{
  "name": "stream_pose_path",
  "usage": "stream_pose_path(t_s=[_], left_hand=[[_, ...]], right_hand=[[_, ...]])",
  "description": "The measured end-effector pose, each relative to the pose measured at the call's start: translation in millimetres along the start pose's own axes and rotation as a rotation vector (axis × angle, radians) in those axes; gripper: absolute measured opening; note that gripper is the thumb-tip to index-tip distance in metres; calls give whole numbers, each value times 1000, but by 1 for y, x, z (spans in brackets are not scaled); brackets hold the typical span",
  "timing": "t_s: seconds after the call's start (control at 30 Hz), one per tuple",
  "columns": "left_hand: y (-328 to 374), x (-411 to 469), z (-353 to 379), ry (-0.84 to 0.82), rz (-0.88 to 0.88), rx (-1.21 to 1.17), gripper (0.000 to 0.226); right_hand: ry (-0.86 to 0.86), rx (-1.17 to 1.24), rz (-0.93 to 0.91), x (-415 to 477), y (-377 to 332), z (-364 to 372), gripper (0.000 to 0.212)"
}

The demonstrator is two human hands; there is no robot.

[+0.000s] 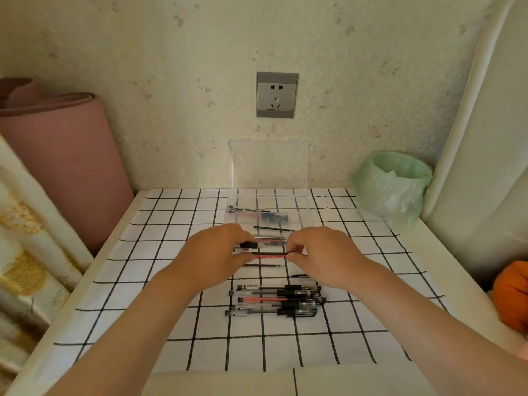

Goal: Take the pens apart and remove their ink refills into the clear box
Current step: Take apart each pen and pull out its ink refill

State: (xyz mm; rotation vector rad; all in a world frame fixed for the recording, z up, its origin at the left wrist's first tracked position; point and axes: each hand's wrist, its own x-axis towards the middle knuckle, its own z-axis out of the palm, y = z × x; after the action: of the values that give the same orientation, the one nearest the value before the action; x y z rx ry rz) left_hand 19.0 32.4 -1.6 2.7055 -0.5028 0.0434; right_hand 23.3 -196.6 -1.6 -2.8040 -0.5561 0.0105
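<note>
mid-table, over the checked cloth [183,324], both hands work one pen. left hand [211,252] is curled closed around the left end of a red pen [268,255], a black cap or tip piece [248,245] poking out by the thumb. right hand [323,257] pinches the right end, thumb and forefinger nearly shut on the thin black end. whether the part between the hands is the barrel or a bare refill, cannot tell.

handling guess: very light, stiff, smooth plastic, likely slippery, rolls on the flat cloth. refill is thin and would bend or flick if pulled off-axis, so grip close to the joint and pull straight along the length. tip end can leak ink, better to hold mid-shaft.

clear box [303,215] sits just beyond the hands, lid up against the wall, a few parts already in the tray incl. something blue [271,217]. loose black refills [273,229] lie between box and hands, another one [258,265] under the hands. untouched pens [274,300] are grouped just nearer the person, about five, count unsure.

room: box front wall is low, short reach forward, path clear. green bag bin [391,184] at the right back corner, well apart. table edges left and right are far from the work; rolling parts are the main risk toward the near edge.
</note>
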Motion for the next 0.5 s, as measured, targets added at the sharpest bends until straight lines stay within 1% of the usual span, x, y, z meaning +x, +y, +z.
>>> stream_pose_path(t_s=[0.2,0.37,0.5], left_hand=[[7,6,9,-14,-14,82,17],[-1,6,14,-83,-83,114,14],[-2,6,19,-143,-81,107,12]], right_hand=[[-18,20,9,0,-5,0,16],[-78,-60,112,3,11,-5,16],[-117,-62,153,3,18,2,16]])
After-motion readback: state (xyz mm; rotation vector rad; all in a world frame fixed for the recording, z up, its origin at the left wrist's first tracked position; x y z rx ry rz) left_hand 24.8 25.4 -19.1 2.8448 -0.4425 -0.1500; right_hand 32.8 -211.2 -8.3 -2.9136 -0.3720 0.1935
